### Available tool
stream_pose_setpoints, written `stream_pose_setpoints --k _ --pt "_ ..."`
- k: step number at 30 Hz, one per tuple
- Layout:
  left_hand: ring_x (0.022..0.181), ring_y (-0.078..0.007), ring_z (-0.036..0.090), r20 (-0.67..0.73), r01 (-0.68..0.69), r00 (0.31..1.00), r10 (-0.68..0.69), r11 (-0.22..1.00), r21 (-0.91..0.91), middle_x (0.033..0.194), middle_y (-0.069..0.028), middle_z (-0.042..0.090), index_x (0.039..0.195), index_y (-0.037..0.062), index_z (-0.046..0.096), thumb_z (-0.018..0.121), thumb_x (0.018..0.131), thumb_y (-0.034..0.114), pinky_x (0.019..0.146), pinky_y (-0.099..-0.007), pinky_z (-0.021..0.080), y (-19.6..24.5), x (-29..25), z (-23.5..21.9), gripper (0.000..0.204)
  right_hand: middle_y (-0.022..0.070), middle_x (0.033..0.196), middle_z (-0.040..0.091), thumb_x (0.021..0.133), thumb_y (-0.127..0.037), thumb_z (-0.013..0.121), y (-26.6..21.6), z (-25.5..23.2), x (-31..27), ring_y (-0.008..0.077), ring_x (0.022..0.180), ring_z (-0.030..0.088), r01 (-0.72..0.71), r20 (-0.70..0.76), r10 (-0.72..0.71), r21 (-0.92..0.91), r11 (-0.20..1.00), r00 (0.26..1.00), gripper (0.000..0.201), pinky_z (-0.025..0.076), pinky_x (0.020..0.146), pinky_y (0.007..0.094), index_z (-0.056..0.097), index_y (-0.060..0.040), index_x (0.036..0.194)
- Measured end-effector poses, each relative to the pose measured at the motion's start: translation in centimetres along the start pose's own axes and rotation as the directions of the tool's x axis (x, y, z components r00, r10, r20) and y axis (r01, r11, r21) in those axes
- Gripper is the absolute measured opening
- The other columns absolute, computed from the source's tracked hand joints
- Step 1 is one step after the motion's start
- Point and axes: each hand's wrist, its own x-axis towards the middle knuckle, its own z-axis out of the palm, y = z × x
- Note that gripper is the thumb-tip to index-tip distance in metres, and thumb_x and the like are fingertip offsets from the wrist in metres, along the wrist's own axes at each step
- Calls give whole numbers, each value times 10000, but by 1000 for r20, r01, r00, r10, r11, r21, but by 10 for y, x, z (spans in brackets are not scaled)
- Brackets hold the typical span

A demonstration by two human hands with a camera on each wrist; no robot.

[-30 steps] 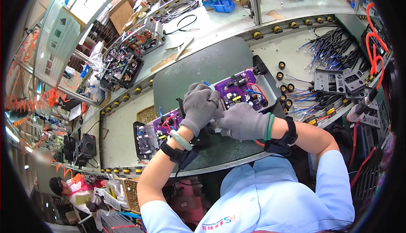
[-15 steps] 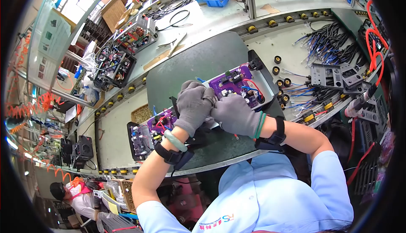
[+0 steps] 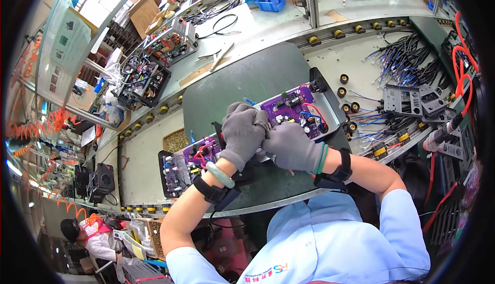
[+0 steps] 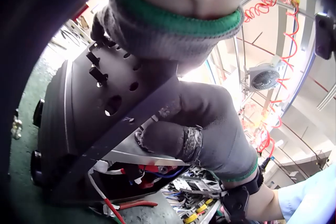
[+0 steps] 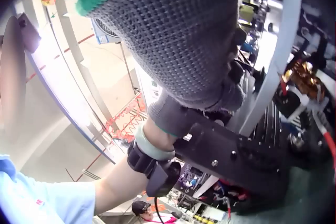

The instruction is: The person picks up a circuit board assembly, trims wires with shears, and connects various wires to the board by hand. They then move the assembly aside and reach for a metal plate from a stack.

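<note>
Both hands wear grey gloves and meet at the inner end of a metal housing with a purple circuit board [image 3: 281, 109]. The left hand [image 3: 241, 132] has its fingers curled over the end of a black panel [image 4: 79, 113]; what its fingertips touch is hidden. Close against it, the right hand [image 3: 295, 147] grips the panel's edge, with bent fingers and thumb plain in the left wrist view. In the right wrist view, the panel [image 5: 226, 150] stands beneath the gloves. A second purple board [image 3: 206, 152] lies left of the left forearm's wrist.
A green mat [image 3: 247, 83] lies under the housings. Right of it are black round parts [image 3: 344, 79], bundled cables [image 3: 405, 59] and grey punched plates [image 3: 402, 100]. Other opened units [image 3: 142, 83] stand beyond the rail at left. Another person [image 3: 98, 237] is at lower left.
The head view shifts slightly between frames. Both hands stay together at the same panel, with the right wrist a little lower than a second ago.
</note>
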Motion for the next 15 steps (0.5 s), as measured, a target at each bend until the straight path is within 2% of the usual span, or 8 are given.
stream_pose_setpoints --k 5,7,11,13,15 --pt "1036 -281 606 -16 -2 1000 2 1000 15 913 -90 713 693 43 725 648 892 249 900 -399 482 -1 -1 2 297 66 704 647 726 -154 692 4 6 0 280 703 687 54 -141 -49 32 998 989 31 517 641 431 678 -135 746" --pt "1035 -281 605 -23 -20 1000 20 1000 11 912 -89 713 696 43 725 647 891 248 901 -399 482 0 -2 -1 294 58 709 634 722 -145 687 4 -4 4 278 701 678 1 92 0 -8 1000 996 30 515 638 435 670 -135 745" --pt "1037 -282 603 3 -31 1000 31 999 -25 921 -93 711 714 42 730 645 889 245 898 -402 481 0 -2 -5 281 61 732 639 720 -142 688 4 3 -1 281 722 680 -13 75 13 1 1000 997 43 517 640 443 669 -131 758" --pt "1036 -282 602 1 -10 1000 10 1000 -23 922 -95 709 717 44 731 645 889 247 894 -404 482 1 -1 -2 280 68 762 657 721 -147 691 6 9 -4 284 753 691 37 -61 -38 -13 999 997 63 522 648 443 680 -131 782" --pt "1035 -282 602 6 14 1000 -14 1000 -17 923 -98 707 721 46 732 644 889 249 889 -407 482 4 0 0 278 73 773 667 725 -147 690 7 10 -6 285 765 696 52 -84 -49 29 998 995 65 525 653 440 685 -133 788"
